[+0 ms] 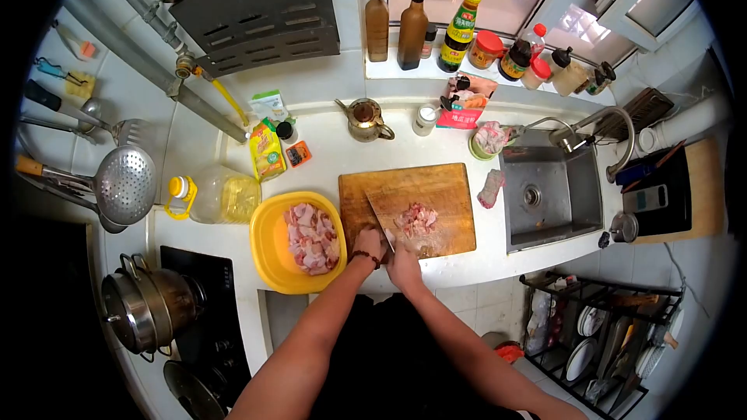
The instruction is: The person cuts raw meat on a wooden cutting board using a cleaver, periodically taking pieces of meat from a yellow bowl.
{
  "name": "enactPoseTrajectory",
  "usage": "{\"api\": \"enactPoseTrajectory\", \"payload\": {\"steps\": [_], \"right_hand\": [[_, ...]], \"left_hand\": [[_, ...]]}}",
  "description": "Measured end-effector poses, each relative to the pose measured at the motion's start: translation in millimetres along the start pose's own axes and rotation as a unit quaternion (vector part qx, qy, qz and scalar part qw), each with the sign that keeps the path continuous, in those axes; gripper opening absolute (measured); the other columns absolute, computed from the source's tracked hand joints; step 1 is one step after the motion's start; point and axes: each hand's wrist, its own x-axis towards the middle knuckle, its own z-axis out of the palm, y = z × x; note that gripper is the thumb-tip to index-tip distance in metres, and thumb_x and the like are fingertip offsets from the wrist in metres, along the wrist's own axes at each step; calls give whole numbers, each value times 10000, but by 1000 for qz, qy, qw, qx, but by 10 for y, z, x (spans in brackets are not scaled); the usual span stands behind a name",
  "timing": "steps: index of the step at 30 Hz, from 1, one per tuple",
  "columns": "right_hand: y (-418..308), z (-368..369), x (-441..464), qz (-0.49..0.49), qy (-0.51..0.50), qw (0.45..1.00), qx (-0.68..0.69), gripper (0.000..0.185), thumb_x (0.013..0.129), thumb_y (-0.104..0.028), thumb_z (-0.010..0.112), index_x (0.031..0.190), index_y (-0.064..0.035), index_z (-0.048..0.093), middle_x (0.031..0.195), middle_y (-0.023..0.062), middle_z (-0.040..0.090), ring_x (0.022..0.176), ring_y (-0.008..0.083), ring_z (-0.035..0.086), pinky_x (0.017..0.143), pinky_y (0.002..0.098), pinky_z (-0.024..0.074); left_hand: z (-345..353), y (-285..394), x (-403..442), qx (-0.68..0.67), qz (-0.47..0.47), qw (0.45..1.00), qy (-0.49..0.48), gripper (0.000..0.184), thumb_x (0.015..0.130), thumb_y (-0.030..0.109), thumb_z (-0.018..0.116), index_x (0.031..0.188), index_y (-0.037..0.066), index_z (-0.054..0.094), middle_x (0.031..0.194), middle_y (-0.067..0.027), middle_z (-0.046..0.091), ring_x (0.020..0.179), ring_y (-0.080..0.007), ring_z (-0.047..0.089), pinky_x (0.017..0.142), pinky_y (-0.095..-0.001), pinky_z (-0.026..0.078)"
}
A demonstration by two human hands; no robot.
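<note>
My right hand grips a kitchen knife at the front edge of the wooden cutting board. The blade points away and to the left across the board. Close by on the left, my left hand, with a beaded bracelet at the wrist, is bent down on the board beside the blade. Its fingertips are hidden, and what they press on does not show. A small heap of cut raw meat lies right of the blade. Larger raw meat pieces fill part of a yellow basin left of the board.
A steel sink is at the right, with a cloth beside it. Behind the board stand a small metal teapot and a jar. An oil jug is at the left, above a cooktop with a steel pot.
</note>
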Motion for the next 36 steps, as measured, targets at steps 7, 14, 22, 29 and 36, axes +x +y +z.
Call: {"api": "enactPoseTrajectory", "payload": {"steps": [7, 14, 22, 29, 36], "right_hand": [[151, -105, -295, 54, -62, 997, -13, 317, 890, -95, 563, 1192, 0, 552, 831, 354, 655, 836, 522, 658, 768, 607, 522], [67, -94, -36, -1, -24, 1000, 4, 422, 893, -74, 549, 1311, -21, 571, 855, 344, 661, 830, 519, 658, 770, 602, 529], [259, -144, -219, 32, -70, 997, -23, 256, 884, -94, 575, 1116, 13, 564, 837, 334, 671, 798, 508, 670, 735, 596, 545], [200, -69, -119, 6, -28, 999, -13, 422, 879, -67, 560, 1301, -44, 570, 866, 332, 670, 816, 498, 667, 764, 584, 540], [145, -73, -96, 21, -56, 998, -26, 415, 872, -62, 552, 1284, -19, 578, 894, 344, 662, 864, 498, 661, 775, 588, 530]], "left_hand": [[7, -53, 28, -4, -8, 999, -44, 172, 797, 105, 690, 920, 2, 753, 1096, -236, 679, 985, -426, 671, 891, -474, 557], [-13, -14, 24, -22, -25, 999, -8, 205, 792, 102, 686, 952, -11, 744, 1082, -243, 673, 986, -428, 671, 886, -470, 557], [24, -60, -37, -42, -25, 998, 38, 171, 793, 111, 673, 910, -2, 724, 1081, -247, 660, 945, -439, 674, 870, -478, 556], [88, -97, -12, -34, -12, 997, 63, 180, 777, 114, 703, 877, -35, 714, 999, -264, 669, 924, -432, 666, 827, -473, 558], [-32, -3, -33, -20, -43, 999, -1, 183, 802, 131, 701, 894, -26, 725, 1030, -265, 667, 923, -423, 670, 844, -459, 564]]}}
